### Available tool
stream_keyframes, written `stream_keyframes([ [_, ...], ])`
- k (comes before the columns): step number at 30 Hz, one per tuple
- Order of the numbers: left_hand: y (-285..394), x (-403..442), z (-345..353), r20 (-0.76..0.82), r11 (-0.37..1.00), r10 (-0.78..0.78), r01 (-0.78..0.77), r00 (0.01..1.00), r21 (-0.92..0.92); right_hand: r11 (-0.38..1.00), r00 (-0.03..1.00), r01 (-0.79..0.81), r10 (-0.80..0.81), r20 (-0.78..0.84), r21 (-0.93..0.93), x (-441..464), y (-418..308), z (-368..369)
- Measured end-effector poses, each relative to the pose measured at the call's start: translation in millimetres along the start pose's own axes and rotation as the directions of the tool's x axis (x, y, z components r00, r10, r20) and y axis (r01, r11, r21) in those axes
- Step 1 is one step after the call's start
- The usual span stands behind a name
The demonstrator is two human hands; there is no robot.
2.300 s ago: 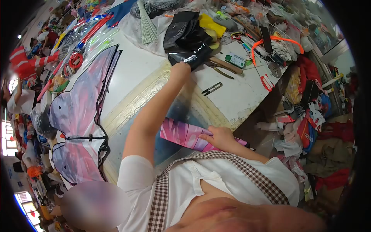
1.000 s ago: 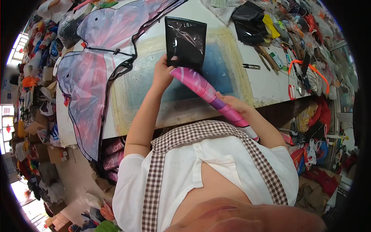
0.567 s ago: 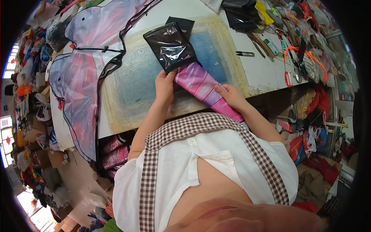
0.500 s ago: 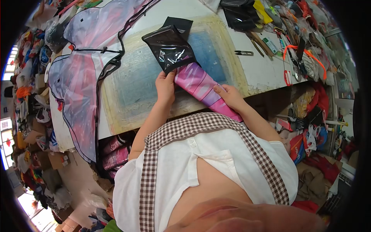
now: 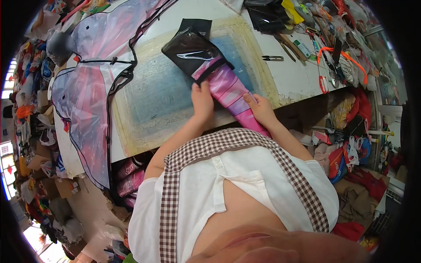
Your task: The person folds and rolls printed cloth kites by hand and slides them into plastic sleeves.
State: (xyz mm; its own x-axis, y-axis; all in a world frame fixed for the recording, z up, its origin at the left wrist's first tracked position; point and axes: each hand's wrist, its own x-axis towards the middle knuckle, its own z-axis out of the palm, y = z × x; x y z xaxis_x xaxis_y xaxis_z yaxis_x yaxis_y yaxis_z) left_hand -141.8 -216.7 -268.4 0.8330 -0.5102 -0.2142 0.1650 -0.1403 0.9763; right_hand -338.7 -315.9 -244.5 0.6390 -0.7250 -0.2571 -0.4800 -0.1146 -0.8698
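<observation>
A pink and purple folded bundle (image 5: 230, 94) runs diagonally from the apron up to a glossy black bag (image 5: 188, 50), whose open edge lies around the bundle's upper end. My left hand (image 5: 202, 101) has its fingertips at the black bag's lower rim, closed on that edge. Lower down, my right hand (image 5: 262, 110) grips the bundle with the thumb on top. Another flat black bag (image 5: 196, 26) lies just behind the first one, partly covered by it.
On the left, a pink and purple wing-shaped sheet (image 5: 94, 92) with black edging covers the white table (image 5: 287, 81). Small snips (image 5: 272, 58), pliers (image 5: 287, 47) and more black bags (image 5: 265, 16) lie at the right. Heaped goods surround the table.
The bundle's upper end has gone further into the black bag, which has tilted. Earlier my left hand reached to the pile of black bags; it has come back to the bundle.
</observation>
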Motion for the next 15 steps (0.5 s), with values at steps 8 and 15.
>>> stream_keyframes([
  [8,46.5,26.4,-3.3,0.417,0.657,-0.211,0.444,0.884,-0.610,0.983,0.996,0.015,0.002,0.093,-0.182,9.0,-31.9,-11.2],
  [15,73.9,60.4,-34.0,0.440,0.723,-0.128,0.387,0.889,-0.572,0.997,0.950,0.056,-0.068,0.303,0.047,16.0,-53.9,-13.6],
])
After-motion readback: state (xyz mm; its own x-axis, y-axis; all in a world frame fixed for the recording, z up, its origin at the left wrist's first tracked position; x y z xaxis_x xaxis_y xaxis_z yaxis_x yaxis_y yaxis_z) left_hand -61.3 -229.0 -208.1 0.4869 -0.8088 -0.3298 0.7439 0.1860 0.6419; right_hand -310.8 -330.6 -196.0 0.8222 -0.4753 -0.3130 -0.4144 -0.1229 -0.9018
